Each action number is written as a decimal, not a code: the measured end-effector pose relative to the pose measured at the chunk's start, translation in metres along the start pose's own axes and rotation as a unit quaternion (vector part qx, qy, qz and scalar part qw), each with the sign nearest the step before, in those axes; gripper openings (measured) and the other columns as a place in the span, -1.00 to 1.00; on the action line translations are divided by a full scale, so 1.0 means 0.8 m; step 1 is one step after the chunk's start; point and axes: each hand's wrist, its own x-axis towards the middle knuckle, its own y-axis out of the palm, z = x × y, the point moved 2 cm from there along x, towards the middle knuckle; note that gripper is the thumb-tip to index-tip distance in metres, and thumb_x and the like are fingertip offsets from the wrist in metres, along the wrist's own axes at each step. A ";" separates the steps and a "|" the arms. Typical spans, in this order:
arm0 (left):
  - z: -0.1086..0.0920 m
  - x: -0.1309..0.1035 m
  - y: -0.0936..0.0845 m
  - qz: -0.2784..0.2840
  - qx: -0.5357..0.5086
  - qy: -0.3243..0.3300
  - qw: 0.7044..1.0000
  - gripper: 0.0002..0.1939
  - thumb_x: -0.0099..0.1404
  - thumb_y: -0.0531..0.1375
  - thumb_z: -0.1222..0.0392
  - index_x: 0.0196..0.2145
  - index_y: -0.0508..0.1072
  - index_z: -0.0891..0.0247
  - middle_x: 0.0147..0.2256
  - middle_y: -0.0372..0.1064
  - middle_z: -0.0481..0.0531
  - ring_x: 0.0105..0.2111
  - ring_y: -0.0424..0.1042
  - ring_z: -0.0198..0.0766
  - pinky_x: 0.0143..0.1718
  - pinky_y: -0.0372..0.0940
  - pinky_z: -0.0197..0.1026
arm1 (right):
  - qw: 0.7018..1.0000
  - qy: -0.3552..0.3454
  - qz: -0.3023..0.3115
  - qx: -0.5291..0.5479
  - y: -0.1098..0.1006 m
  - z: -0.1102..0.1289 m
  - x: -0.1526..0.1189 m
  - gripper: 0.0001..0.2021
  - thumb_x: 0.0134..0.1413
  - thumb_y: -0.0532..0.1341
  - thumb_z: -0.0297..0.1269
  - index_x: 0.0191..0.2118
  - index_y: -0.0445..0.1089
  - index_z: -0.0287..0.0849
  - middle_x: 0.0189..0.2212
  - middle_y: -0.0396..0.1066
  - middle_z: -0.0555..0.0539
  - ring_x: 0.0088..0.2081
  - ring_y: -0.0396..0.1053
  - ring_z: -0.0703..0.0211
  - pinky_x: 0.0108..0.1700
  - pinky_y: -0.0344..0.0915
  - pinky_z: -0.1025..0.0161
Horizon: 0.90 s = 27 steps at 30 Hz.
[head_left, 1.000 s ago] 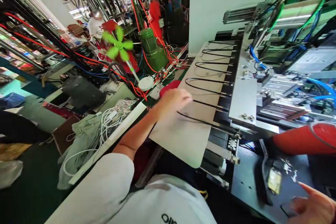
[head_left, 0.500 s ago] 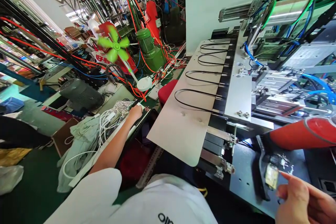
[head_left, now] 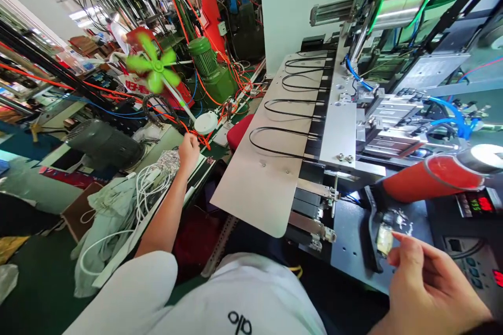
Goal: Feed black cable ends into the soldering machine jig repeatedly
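Note:
My left hand (head_left: 189, 151) reaches out over the side bench, its fingers closed. What they hold, if anything, is hidden. White cables (head_left: 147, 188) lie coiled on the bench nearer my forearm, and the fan's white round base (head_left: 206, 122) stands just past the fingers. At lower right, my right hand (head_left: 426, 280) is closed with thumb and forefinger together; anything pinched there is too small to make out. Its fingertips are beside a small yellowish block (head_left: 384, 239) on the dark machine plate (head_left: 346, 267).
Black cable loops (head_left: 275, 138) lie across a pale metal plate (head_left: 251, 188) before the machine. A red cylinder (head_left: 428, 180) sits above the dark plate. A green fan (head_left: 157, 66) spins at the left, near a green motor (head_left: 204, 57). A wire spool (head_left: 401, 8) hangs upper right.
The view has shifted to the right. My left hand has lifted away from the small cable ends at the bench edge. My right hand remains beside the yellowish block and shows more fully.

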 end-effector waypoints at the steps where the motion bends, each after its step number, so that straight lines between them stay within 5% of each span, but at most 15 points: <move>1: -0.016 0.004 -0.011 -0.024 -0.028 0.015 0.999 -0.66 0.47 -0.21 0.24 0.02 0.26 0.32 -0.14 0.45 0.14 -0.16 0.45 -0.25 -0.10 0.28 -0.26 | 1.000 -0.004 0.000 0.003 0.000 0.000 0.001 -0.80 0.07 0.27 -0.05 -0.35 0.53 -0.03 -0.66 0.29 -0.03 -0.65 0.23 0.13 -0.60 0.09 0.14; 4: -0.082 0.000 -0.050 -0.141 -0.183 0.146 0.962 -0.75 0.45 -0.06 0.18 -0.12 0.36 0.29 -0.14 0.42 0.09 -0.13 0.41 -0.29 -0.07 0.26 -0.29 | 1.000 -0.019 0.019 0.007 0.000 0.000 0.001 -0.79 0.08 0.29 -0.10 -0.35 0.54 -0.13 -0.66 0.31 -0.04 -0.65 0.25 0.18 -0.62 0.10 0.20; 6: -0.139 -0.025 -0.074 -0.133 -0.257 0.278 0.916 -0.80 0.41 0.04 0.16 -0.21 0.42 0.27 -0.16 0.41 0.06 -0.11 0.38 -0.28 -0.04 0.24 -0.26 | 0.998 -0.023 0.052 0.010 0.001 -0.001 0.000 -0.80 0.07 0.30 -0.13 -0.35 0.54 -0.17 -0.65 0.32 -0.04 -0.64 0.26 0.21 -0.62 0.12 0.24; 8: -0.197 -0.066 -0.089 -0.028 -0.308 0.381 0.871 -0.81 0.40 0.07 0.19 -0.27 0.45 0.28 -0.23 0.42 0.04 -0.19 0.40 -0.31 -0.12 0.26 -0.26 | 0.994 -0.023 0.103 0.024 0.005 -0.002 0.000 -0.82 0.07 0.31 -0.17 -0.35 0.54 -0.19 -0.62 0.36 -0.05 -0.61 0.29 0.22 -0.59 0.17 0.26; 10: -0.249 -0.119 -0.092 0.157 -0.360 0.476 0.787 -0.81 0.40 0.07 0.22 -0.29 0.47 0.30 -0.29 0.43 0.01 -0.34 0.41 -0.38 -0.25 0.27 -0.31 | 0.986 -0.019 0.162 0.042 0.010 -0.001 -0.001 -0.84 0.08 0.30 -0.20 -0.32 0.55 -0.18 -0.56 0.42 -0.06 -0.55 0.34 0.21 -0.53 0.25 0.27; 12: -0.284 -0.171 -0.086 0.310 -0.384 0.530 0.690 -0.83 0.38 0.10 0.24 -0.29 0.47 0.33 -0.38 0.42 -0.02 -0.46 0.37 -0.42 -0.35 0.25 -0.34 | 0.976 -0.015 0.212 0.056 0.014 0.003 -0.003 -0.84 0.10 0.28 -0.20 -0.27 0.54 -0.17 -0.49 0.47 -0.07 -0.49 0.39 0.20 -0.45 0.33 0.27; 14: -0.299 -0.209 -0.075 0.370 -0.386 0.547 0.644 -0.86 0.34 0.14 0.27 -0.31 0.48 0.35 -0.42 0.41 -0.03 -0.47 0.36 -0.41 -0.37 0.23 -0.35 | 0.969 -0.013 0.240 0.064 0.018 0.006 -0.005 -0.83 0.13 0.25 -0.19 -0.25 0.52 -0.15 -0.43 0.50 -0.06 -0.44 0.42 0.19 -0.38 0.36 0.27; 20: -0.305 -0.226 -0.033 0.353 -0.392 0.527 0.666 -0.83 0.35 0.13 0.22 -0.35 0.48 0.30 -0.39 0.40 -0.03 -0.41 0.36 -0.36 -0.37 0.22 -0.34 | 0.968 0.026 0.226 0.103 0.035 0.005 0.000 -0.85 0.12 0.25 -0.18 -0.28 0.47 -0.15 -0.40 0.48 -0.03 -0.39 0.41 0.22 -0.34 0.33 0.31; 27: -0.298 -0.222 -0.030 0.250 -0.314 0.646 0.649 -0.77 0.40 0.08 0.20 -0.33 0.48 0.30 -0.42 0.35 -0.01 -0.41 0.32 -0.34 -0.37 0.17 -0.32 | 0.958 0.018 0.271 0.095 0.036 0.009 0.003 -0.74 0.17 0.20 -0.16 -0.47 0.39 -0.19 -0.58 0.32 0.04 -0.52 0.23 0.30 -0.45 0.16 0.34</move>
